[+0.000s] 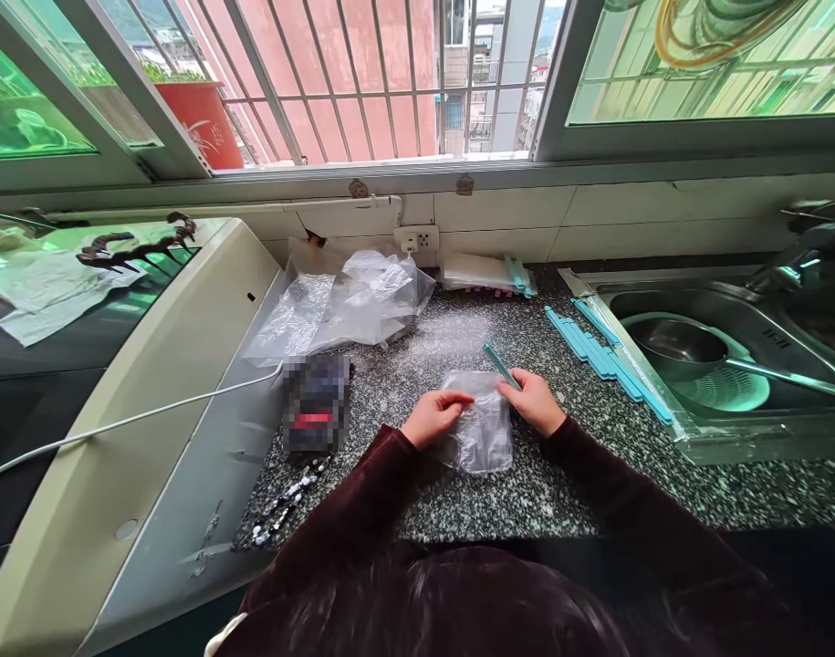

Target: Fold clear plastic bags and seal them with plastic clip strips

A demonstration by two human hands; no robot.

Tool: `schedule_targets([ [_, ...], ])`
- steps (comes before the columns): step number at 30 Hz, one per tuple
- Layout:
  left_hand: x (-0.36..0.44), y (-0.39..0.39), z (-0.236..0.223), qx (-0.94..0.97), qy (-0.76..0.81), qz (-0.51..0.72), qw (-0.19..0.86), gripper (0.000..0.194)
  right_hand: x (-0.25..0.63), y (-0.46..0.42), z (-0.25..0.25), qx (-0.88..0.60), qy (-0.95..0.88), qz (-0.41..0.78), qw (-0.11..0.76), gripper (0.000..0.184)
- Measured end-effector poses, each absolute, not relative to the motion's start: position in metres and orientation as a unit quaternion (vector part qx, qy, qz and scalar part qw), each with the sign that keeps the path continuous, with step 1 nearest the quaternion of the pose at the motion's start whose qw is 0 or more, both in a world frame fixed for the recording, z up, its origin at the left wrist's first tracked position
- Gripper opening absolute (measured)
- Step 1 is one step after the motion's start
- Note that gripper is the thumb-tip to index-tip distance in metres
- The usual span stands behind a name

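A small clear plastic bag lies on the speckled counter in front of me, crinkled along its lower part. My left hand grips it at the left side, fingers bent and the index finger reaching over the film. On the right, my right hand is closed around a thin teal sealing strip, which tilts up to the left past the bag's top edge. The right fingertips also touch the bag's upper right corner. Several similar teal strips lie side by side to the right, near the sink.
Large clear plastic bags are heaped at the back left. A stack of flat clear bags rests by the wall. A blurred dark phone-like object and a white cable are at left. The sink holds a pan.
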State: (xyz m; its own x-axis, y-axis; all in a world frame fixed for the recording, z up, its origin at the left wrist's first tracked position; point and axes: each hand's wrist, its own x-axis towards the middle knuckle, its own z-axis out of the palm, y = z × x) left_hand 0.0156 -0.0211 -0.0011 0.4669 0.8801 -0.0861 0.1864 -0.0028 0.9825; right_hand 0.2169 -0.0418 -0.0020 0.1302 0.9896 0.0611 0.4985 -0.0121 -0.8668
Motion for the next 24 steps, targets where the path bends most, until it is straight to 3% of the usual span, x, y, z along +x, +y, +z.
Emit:
schedule_targets([
  [6, 0.008, -0.014, 0.007, 0.637, 0.442, 0.322, 0.544, 0.021, 0.216, -0.049, 0.005, -0.699, -0.604, 0.138, 0.358, 0.029],
  [10, 0.005, -0.012, 0.012, 0.627, 0.429, 0.320, 0.567, 0.020, 0.209, -0.055, 0.009, -0.644, -0.662, 0.074, 0.376, 0.024],
  [18, 0.000, -0.010, 0.016, 0.600, 0.412, 0.365, 0.581, 0.017, 0.204, -0.059, 0.008, -0.547, -0.722, 0.040, 0.422, 0.017],
  [24, 0.002, -0.010, 0.013, 0.569, 0.416, 0.390, 0.592, 0.040, 0.199, -0.059, 0.005, -0.517, -0.762, 0.037, 0.389, 0.018],
])
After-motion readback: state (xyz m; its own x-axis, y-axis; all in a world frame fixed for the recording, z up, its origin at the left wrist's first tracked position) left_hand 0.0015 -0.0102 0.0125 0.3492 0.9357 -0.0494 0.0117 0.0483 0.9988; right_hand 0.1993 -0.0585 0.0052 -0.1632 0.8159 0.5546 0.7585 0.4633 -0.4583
